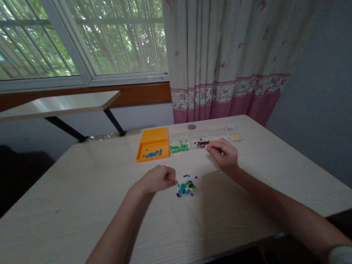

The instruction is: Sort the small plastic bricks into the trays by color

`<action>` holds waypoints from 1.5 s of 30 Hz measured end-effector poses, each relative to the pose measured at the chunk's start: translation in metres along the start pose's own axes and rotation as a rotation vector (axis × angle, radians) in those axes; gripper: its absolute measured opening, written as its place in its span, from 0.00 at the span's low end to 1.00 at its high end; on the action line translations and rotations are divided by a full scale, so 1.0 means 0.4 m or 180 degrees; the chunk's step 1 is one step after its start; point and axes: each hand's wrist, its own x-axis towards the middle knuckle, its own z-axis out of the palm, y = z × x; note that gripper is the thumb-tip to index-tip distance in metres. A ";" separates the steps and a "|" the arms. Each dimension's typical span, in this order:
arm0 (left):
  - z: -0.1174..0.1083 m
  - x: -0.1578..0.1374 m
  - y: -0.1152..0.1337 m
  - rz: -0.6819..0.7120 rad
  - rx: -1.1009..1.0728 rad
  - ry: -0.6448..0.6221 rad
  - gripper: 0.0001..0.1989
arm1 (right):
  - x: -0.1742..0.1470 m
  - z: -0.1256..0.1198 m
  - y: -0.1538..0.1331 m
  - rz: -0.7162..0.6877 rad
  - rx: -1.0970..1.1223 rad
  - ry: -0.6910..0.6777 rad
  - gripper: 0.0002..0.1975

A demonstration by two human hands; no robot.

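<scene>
A loose pile of small blue, green and dark brown pieces [186,188] lies on the table. Just left of it, my left hand [161,177] is closed in a fist, its inner side hidden. My right hand [224,153] is closed in a pinch at the front of the clear box with dark brown pieces [202,142]; anything between its fingertips is too small to name. Beside that box, green pieces [179,146] fill part of another clear box. An open orange case [153,135] holds blue pieces [153,154]. Yellow pieces [235,138] sit in a clear compartment at the right end.
A round greyish disc [191,127] lies behind the boxes. The pale wooden table [84,207] reaches back to a wall with a curtain [217,55] and a window. A raised shelf [56,105] on black legs stands at the back left.
</scene>
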 end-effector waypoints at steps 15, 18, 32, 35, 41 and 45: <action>-0.008 -0.003 0.026 -0.0091 0.0020 0.0041 0.07 | 0.025 -0.047 0.137 0.0112 -0.0852 -0.0159 0.08; -0.006 -0.003 0.025 -0.0069 -0.0020 0.0007 0.06 | 0.026 -0.077 0.220 0.0398 -0.1504 -0.0264 0.09; -0.010 0.000 0.048 0.0019 -0.0957 0.0314 0.07 | -0.010 -0.024 0.167 0.0340 -0.1290 -0.0994 0.11; -0.004 0.012 0.073 -0.0012 -0.1882 0.0634 0.10 | -0.038 0.022 0.086 -0.0103 -0.0785 -0.1340 0.09; 0.015 0.038 0.114 -0.0284 -0.3048 0.0800 0.16 | -0.074 0.062 -0.007 -0.0441 -0.0295 -0.1473 0.08; 0.033 0.045 0.112 -0.0340 -0.3306 0.0818 0.18 | -0.076 0.058 -0.014 -0.0453 -0.0256 -0.1472 0.07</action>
